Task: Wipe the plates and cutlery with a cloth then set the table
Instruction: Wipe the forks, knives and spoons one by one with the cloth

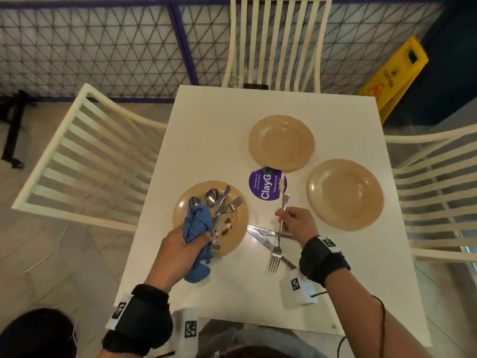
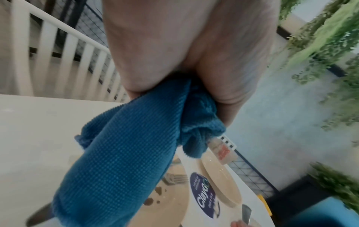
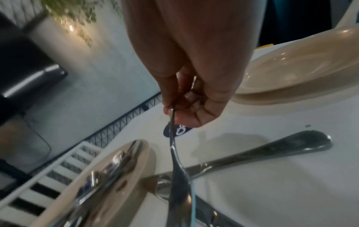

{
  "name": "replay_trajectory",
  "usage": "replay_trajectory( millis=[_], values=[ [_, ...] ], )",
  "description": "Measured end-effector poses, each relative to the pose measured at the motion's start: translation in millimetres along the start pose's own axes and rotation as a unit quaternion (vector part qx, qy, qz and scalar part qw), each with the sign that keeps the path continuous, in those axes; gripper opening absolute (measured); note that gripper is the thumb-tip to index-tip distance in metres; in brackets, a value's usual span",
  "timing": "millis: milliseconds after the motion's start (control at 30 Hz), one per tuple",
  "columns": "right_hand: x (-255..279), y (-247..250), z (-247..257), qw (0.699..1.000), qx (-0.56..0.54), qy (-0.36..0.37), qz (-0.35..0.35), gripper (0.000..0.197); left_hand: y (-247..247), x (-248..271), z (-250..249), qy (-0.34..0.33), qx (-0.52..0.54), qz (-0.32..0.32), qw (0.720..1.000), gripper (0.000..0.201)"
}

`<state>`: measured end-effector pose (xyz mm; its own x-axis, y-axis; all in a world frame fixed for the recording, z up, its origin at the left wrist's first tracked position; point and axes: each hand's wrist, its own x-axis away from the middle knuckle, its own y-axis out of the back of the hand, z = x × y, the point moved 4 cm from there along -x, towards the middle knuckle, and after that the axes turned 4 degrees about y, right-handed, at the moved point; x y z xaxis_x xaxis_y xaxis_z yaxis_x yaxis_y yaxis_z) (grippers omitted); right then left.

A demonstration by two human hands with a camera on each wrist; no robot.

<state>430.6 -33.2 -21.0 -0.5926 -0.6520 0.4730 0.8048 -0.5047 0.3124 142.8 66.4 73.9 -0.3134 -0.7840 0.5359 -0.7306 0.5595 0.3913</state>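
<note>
1. A white square bench (image 1: 206,120) stands on a pale tiled floor, with white slatted chairs (image 1: 85,156) on three sides and a wire-mesh fence (image 1: 103,47) beyond it.
2. The left hand (image 1: 180,250) is closed around a bunched blue cloth (image 1: 197,228); one end sticks up past the fingers and the other hangs below the palm, over the near rim of a plate.
3. The right hand (image 1: 296,223) pinches the handle of a fork (image 1: 277,244) between thumb and fingertips, the other fingers curled in; the fork is raised off the bench with its tines pointing back toward the person.
4. Under the left hand lies a tan dirty plate (image 1: 237,223) with brown food specks, carrying a pile of spoons and forks (image 1: 219,200).
5. Between the two hands, just below the held fork, two knives (image 1: 260,235) lie crossed on the bench.
6. Just beyond the right hand is a round purple sticker (image 1: 267,187) printed "ClayGo".
7. To the right of the right hand sits one clean tan plate (image 1: 346,193); a second clean plate (image 1: 281,142) sits farther out, past the sticker.
8. A yellow caution sign (image 1: 395,76) leans at the far right, off the bench.
</note>
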Motion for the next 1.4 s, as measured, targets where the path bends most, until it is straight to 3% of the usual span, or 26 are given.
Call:
replay_trajectory(
  millis=[267, 367, 467, 567, 633, 767, 867, 933, 1033, 1100, 1233, 1400],
  values=[
    [-29, -38, -10, 0.965, 0.260, -0.020, 0.009, 0.013, 44, -3, 38, 0.049, 0.020, -0.052, 0.997, 0.017],
    [-28, -44, -4, 0.953, 0.301, -0.009, -0.028, 0.028, 52, -5, 47, 0.061, 0.047, -0.048, 0.996, 0.035],
    [-24, -58, 12, 0.955, 0.288, 0.062, -0.046, 0.028, 58, -11, 62, 0.077, 0.083, -0.033, 0.993, 0.042],
    [-29, -83, 29, 0.957, 0.276, 0.093, -0.015, 0.025, 62, -14, 59, 0.081, 0.095, -0.022, 0.992, 0.048],
    [-36, -99, 37, 0.957, 0.278, 0.087, 0.005, 0.026, 65, -16, 57, 0.084, 0.104, -0.017, 0.991, 0.050],
    [-48, -117, 48, 0.947, 0.312, 0.067, 0.017, 0.019, 65, -24, 64, 0.085, 0.118, -0.012, 0.989, 0.019],
    [-53, -122, 51, 0.946, 0.322, 0.037, 0.017, 0.009, 65, -28, 74, 0.076, 0.124, -0.008, 0.989, 0.015],
    [-54, -122, 52, 0.951, 0.307, 0.018, 0.024, 0.010, 65, -29, 74, 0.079, 0.144, -0.003, 0.986, 0.017],
    [-53, -118, 55, 0.963, 0.266, 0.018, 0.036, 0.012, 66, -33, 72, 0.103, 0.170, 0.005, 0.980, 0.040],
    [-49, -111, 60, 0.971, 0.236, 0.035, 0.035, 0.009, 66, -36, 70, 0.092, 0.152, 0.007, 0.984, 0.045],
    [-34, -94, 77, 0.977, 0.187, 0.099, 0.017, 0.010, 59, -41, 54, 0.035, 0.065, 0.025, 0.997, 0.020],
    [-7, -70, 119, 0.956, 0.204, 0.211, -0.017, 0.010, 36, -47, -7, -0.034, 0.025, 0.055, 0.998, 0.008]
  ],
)
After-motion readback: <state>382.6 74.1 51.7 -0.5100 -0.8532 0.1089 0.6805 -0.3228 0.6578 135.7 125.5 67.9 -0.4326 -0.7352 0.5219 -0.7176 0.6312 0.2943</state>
